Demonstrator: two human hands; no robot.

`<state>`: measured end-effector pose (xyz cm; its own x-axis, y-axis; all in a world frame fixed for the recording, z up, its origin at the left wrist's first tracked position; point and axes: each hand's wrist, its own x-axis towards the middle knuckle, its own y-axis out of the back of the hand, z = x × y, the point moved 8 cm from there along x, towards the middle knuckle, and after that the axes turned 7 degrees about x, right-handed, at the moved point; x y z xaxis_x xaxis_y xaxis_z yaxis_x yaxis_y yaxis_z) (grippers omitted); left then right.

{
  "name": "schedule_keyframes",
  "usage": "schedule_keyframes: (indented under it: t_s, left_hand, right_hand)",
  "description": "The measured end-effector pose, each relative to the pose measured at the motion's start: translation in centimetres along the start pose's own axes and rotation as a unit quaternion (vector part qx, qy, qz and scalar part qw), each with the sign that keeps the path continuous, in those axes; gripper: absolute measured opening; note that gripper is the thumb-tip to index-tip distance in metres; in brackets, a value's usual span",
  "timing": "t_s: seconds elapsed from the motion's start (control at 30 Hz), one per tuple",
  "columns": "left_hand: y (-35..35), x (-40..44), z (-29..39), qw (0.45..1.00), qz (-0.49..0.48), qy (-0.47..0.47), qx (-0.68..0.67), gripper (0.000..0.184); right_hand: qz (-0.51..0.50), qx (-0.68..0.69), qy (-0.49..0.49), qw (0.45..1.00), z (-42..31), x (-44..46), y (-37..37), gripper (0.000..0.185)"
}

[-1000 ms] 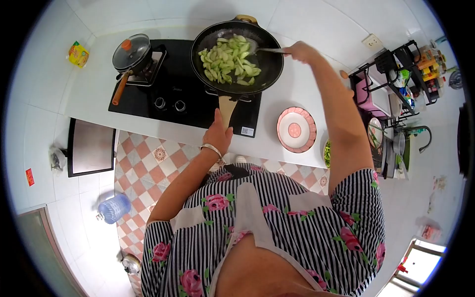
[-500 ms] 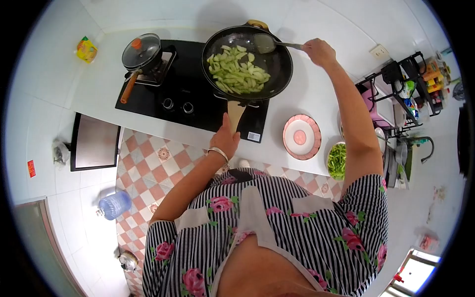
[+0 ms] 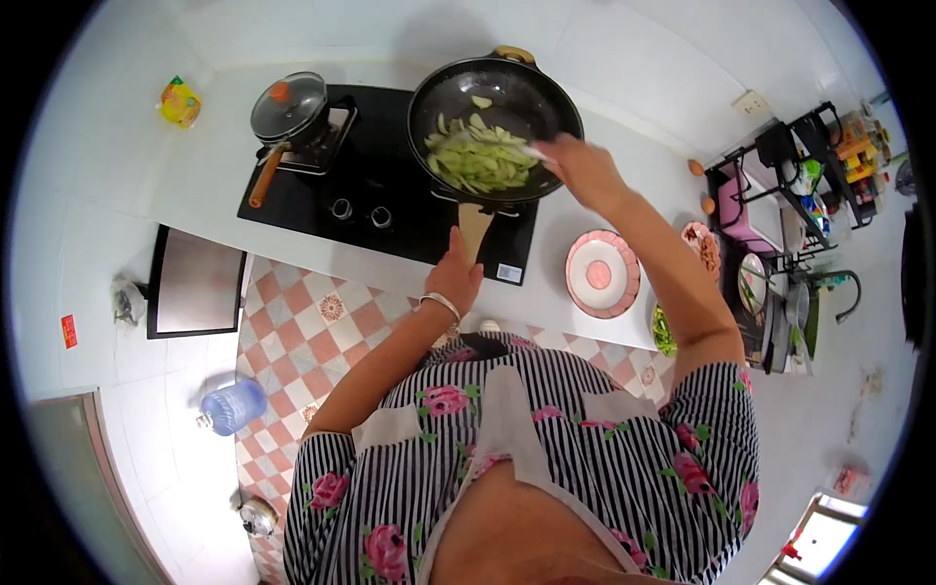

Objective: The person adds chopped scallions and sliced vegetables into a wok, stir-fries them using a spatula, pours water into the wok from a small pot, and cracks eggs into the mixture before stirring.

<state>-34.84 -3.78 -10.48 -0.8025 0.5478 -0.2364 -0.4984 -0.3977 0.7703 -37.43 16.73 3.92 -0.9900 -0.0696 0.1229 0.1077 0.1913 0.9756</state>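
Note:
On the black stove (image 3: 375,146), a black wok (image 3: 541,93) holds pale green vegetable slices (image 3: 483,161). My left hand (image 3: 454,276) is closed around the wok's light-coloured handle (image 3: 475,227). Over the wok's right side, my right hand (image 3: 588,175) grips a spatula (image 3: 532,151); its motion is blurred. The spatula's blade reaches into the slices and is hard to make out among them. One slice (image 3: 481,101) lies apart, higher up the wok's wall.
A lidded pot (image 3: 288,117) sits on the left burner, its wooden handle pointing toward me. A pink-rimmed plate (image 3: 632,283) rests on the counter right of the stove. Beyond it are a bowl of chopped green vegetables (image 3: 663,333), partly behind my arm, and brown eggs (image 3: 695,168).
My right hand has moved left and toward me, bringing the spatula from the wok's far right wall down into the slices. My left hand still holds the handle. The view has shifted slightly.

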Motion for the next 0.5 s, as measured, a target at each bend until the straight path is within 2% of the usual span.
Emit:
schedule_keyframes:
  t_s: [0.1, 0.23, 0.33, 0.43, 0.5]
  left_hand:
    - [0.0, 0.0, -0.1, 1.0, -0.024, 0.019, -0.002, 0.079]
    - [0.2, -0.1, 0.0, 1.0, -0.011, 0.006, -0.018, 0.08]
    - [0.1, 0.0, -0.1, 1.0, -0.017, 0.009, -0.017, 0.08]
    - [-0.1, 0.0, -0.2, 1.0, -0.019, 0.014, -0.017, 0.079]
    - [0.1, 0.1, -0.7, 0.999, -0.012, 0.029, -0.005, 0.078]
  right_hand:
    - [0.007, -0.035, -0.022, 0.999, -0.5, -4.8, 1.9, 0.03]
    - [-0.01, -0.087, -0.076, 0.993, 0.8, -9.4, 5.5, 0.033]
    - [-0.035, -0.051, -0.151, 0.987, 1.2, -10.8, 9.3, 0.029]
    - [-0.039, -0.003, -0.138, 0.99, 1.6, -10.2, 8.4, 0.025]
    - [-0.06, 0.04, -0.149, 0.986, 1.8, -8.4, 4.6, 0.025]
